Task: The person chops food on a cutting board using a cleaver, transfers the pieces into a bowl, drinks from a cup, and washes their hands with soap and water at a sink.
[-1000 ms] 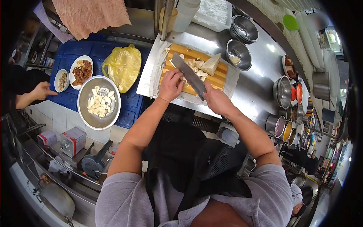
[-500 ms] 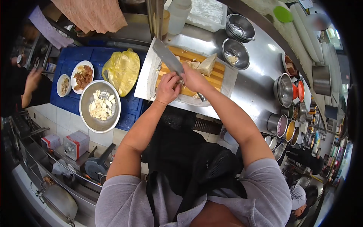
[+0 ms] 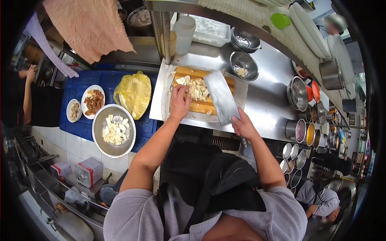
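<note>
fingers of the right hand (image 3: 244,126) wrapped round the handle of a cleaver (image 3: 220,96), broad blade angled over the right part of the striped wooden cutting board (image 3: 201,109). blade-to-board contact: can't tell. left hand (image 3: 180,104) at the board's left side, fingers bent, tips right by the pile of white chunks (image 3: 198,89); can't tell if pinching any. pile sits mid-board, between left hand and blade. board on white cloth (image 3: 241,92). more cut pieces (image 3: 116,130) in a steel bowl (image 3: 120,150) on the blue table (image 3: 144,134), near a yellow plastic bag (image 3: 133,95).
</note>
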A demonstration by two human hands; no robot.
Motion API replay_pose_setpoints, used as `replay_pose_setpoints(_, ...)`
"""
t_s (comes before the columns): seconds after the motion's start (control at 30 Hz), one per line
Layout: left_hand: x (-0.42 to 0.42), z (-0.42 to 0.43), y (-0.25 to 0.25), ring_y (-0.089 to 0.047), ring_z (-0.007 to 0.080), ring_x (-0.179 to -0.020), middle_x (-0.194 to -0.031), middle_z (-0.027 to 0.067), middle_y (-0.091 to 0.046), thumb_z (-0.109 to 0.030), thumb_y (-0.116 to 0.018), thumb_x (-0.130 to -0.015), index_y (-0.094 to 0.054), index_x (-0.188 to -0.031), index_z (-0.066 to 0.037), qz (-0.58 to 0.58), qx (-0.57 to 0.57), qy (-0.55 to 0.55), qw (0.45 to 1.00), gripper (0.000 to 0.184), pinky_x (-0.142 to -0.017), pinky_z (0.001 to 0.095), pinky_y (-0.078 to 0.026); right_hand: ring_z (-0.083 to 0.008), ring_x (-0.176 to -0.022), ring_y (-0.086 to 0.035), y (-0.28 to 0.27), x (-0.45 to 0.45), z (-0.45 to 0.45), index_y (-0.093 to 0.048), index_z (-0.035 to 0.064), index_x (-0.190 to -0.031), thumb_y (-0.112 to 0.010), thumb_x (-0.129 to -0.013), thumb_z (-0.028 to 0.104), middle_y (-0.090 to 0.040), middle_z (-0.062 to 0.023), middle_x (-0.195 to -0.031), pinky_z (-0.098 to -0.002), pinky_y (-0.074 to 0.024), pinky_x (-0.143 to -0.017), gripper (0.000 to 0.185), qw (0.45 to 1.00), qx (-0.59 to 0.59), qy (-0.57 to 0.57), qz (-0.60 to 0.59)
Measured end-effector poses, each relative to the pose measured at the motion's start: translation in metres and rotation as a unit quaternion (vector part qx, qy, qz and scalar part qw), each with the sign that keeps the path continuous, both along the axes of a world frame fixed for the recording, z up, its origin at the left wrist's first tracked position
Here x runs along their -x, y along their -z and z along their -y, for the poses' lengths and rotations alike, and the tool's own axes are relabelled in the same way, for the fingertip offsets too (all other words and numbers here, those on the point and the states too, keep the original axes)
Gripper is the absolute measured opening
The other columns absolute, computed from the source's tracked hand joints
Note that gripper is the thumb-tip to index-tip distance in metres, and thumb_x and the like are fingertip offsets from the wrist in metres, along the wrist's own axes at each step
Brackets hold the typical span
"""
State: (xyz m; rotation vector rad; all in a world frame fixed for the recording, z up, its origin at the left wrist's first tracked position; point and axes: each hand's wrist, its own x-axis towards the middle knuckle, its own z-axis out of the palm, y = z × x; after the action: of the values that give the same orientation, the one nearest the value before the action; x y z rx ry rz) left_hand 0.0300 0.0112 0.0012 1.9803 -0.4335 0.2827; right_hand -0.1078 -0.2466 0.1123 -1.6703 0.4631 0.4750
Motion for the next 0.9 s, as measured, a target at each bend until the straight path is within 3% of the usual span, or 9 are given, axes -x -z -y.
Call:
replay_pose_setpoints(0.17,-0.033,0.001,-0.023,-0.050,0.0379,-0.117,-0.123,0.0188,-0.051,-0.004,-0.061,-0.086,-0.058,-0.121,-0.002,0.053,-0.046,0.021,0.997,0.035,-0.103,0.0439,-0.040,-0.0088,-0.045,-0.037,0.023,0.097,0.012,-0.042,0.0102,-0.126,-0.052,-0.102,0.015,-0.041,0.0007,-0.063,-0.0260,-0.0333,-0.038,0.027,0.988,-0.056,0.132,-0.055)
replay_pose_setpoints(0.3,-0.071,0.016,-0.013,-0.049,0.0386,-0.117,-0.125,0.0200,-0.052,-0.012,-0.060,-0.091,-0.058,-0.120,-0.002,0.040,0.017,0.007,0.999,0.031,-0.103,0.0446,-0.039,-0.0078,-0.046,-0.037,0.047,0.124,-0.003,-0.044,0.0108,-0.121,-0.051,-0.102,0.014,-0.042,0.0005,-0.067,-0.0250,-0.0331,-0.037,0.021,0.969,-0.079,0.230,-0.040)
replay_pose_setpoints(0.37,-0.080,0.018,-0.015,-0.050,0.0377,-0.117,-0.123,0.0202,-0.053,-0.015,-0.059,-0.093,-0.058,-0.120,-0.001,-0.134,0.128,-0.038,0.982,0.030,-0.102,0.0438,-0.040,-0.0074,-0.047,-0.038,0.057,0.124,-0.017,-0.043,0.0120,-0.119,-0.051,-0.102,0.014,-0.042,0.0010,-0.068,-0.0248,-0.0335,-0.037,0.019,0.963,-0.080,0.252,-0.047)
replay_pose_setpoints(0.43,-0.080,0.014,-0.001,-0.050,0.0373,-0.118,-0.127,0.0208,-0.052,-0.018,-0.058,-0.095,-0.057,-0.124,-0.001,-0.099,0.083,-0.014,0.992,0.033,-0.102,0.0434,-0.041,-0.0074,-0.047,-0.038,0.073,0.124,-0.029,-0.041,0.0133,-0.117,-0.050,-0.102,0.014,-0.042,0.0011,-0.067,-0.0250,-0.0346,-0.037,0.017,0.951,-0.118,0.281,-0.058)
replay_pose_setpoints(0.5,-0.071,0.012,0.007,-0.048,0.0392,-0.121,-0.133,0.0220,-0.050,-0.023,-0.060,-0.094,-0.056,-0.128,-0.002,0.020,-0.098,0.040,0.994,0.040,-0.104,0.0455,-0.039,-0.0076,-0.048,-0.038,0.087,0.123,-0.046,-0.040,0.0144,-0.117,-0.050,-0.103,0.015,-0.041,0.0011,-0.067,-0.0253,-0.0352,-0.038,0.017,0.950,-0.116,0.289,-0.028)
replay_pose_setpoints(0.6,-0.046,0.014,-0.004,-0.047,0.0417,-0.122,-0.134,0.0226,-0.050,-0.024,-0.063,-0.092,-0.053,-0.133,-0.003,0.037,-0.173,0.076,0.981,0.048,-0.107,0.0482,-0.037,-0.0078,-0.049,-0.039,0.095,0.120,-0.058,-0.038,0.0146,-0.119,-0.050,-0.103,0.016,-0.043,0.0003,-0.070,-0.0246,-0.0359,-0.038,0.020,0.935,-0.166,0.313,-0.024)
replay_pose_setpoints(0.77,-0.009,0.032,-0.004,-0.042,0.0423,-0.127,-0.138,0.0228,-0.047,-0.026,-0.069,-0.087,-0.050,-0.136,-0.004,0.069,-0.212,0.050,0.974,0.058,-0.108,0.0503,-0.033,-0.0083,-0.049,-0.040,0.119,0.105,-0.067,-0.037,0.0132,-0.118,-0.048,-0.103,0.014,-0.044,-0.0009,-0.073,-0.0253,-0.0369,-0.038,0.019,0.955,-0.164,0.246,-0.003)
replay_pose_setpoints(0.9,0.020,0.053,-0.001,-0.037,0.0445,-0.131,-0.140,0.0259,-0.041,-0.037,-0.072,-0.084,-0.051,-0.135,-0.001,0.043,-0.202,-0.014,0.978,0.066,-0.111,0.0550,-0.027,-0.0093,-0.048,-0.039,0.110,0.084,-0.072,-0.036,0.0150,-0.117,-0.047,-0.104,0.015,-0.042,-0.0015,-0.070,-0.0264,-0.0374,-0.038,0.017,0.946,-0.212,0.246,-0.020)
